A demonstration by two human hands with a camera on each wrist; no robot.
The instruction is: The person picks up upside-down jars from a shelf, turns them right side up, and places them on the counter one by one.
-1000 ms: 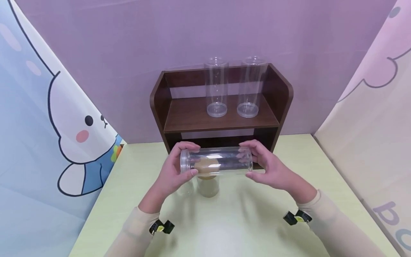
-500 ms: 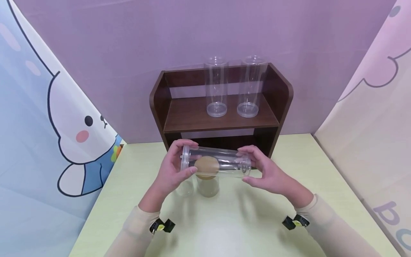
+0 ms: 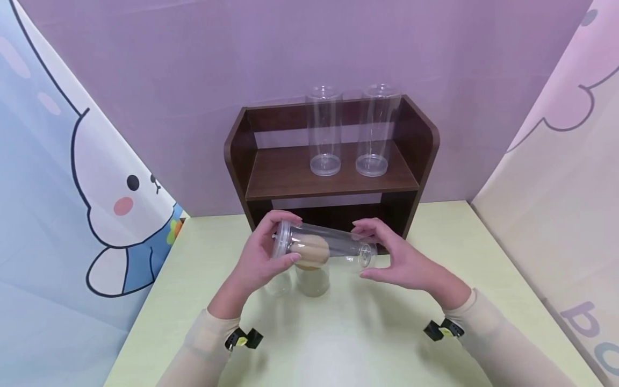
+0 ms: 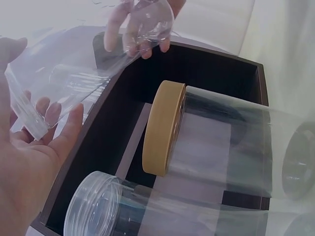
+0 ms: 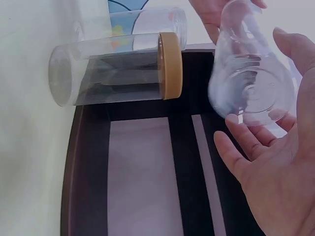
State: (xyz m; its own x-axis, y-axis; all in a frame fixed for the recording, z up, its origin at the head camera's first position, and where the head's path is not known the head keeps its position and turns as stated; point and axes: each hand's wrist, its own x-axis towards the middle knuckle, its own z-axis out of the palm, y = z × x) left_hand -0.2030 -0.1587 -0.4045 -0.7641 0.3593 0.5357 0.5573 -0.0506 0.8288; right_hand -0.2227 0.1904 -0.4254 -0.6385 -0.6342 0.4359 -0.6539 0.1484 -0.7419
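Observation:
A clear plastic jar (image 3: 338, 242) lies sideways in the air between both hands, its right end lower than its left. My left hand (image 3: 263, 250) grips the ribbed clear lid end, thumb in front and fingers behind. At the base end, my right hand (image 3: 406, 255) holds the jar with curved fingers at the upper side and the thumb by the lower rim. Below and behind the held jar stands a clear jar (image 3: 313, 285) with a tan lid (image 4: 164, 128). Left of it is another clear jar (image 3: 279, 285) with a clear lid (image 4: 91, 206), partly hidden.
A dark brown two-tier shelf (image 3: 333, 185) stands at the back of the pale green table (image 3: 338, 344). Two clear jars, one at left (image 3: 325, 134) and one at right (image 3: 376, 134), stand on its upper tier. Printed cloth panels (image 3: 126, 215) flank the table.
The held jar has tilted, its right end dropping and its base turning toward the head camera. My right hand has shifted slightly left and down. The left hand stays nearly in place.

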